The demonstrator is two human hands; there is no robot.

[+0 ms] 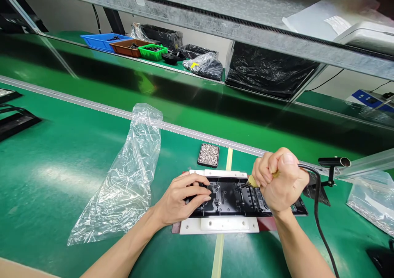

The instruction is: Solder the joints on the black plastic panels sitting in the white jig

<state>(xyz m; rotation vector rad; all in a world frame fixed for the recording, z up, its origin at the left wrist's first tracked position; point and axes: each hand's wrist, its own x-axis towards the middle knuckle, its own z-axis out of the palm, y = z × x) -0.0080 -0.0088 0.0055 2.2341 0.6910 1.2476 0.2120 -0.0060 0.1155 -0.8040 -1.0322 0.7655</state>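
Black plastic panel (234, 198) flat in white jig (219, 225), yellow-handled corded tool (253, 182) tip-down on it

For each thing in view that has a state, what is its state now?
Left hand: flat, pressing the black plastic part.
Right hand: fist shut on corded tool.
Black plastic part: lying in white fixture.
Clear bag: open, lying flat.
Small tray: full of screws.
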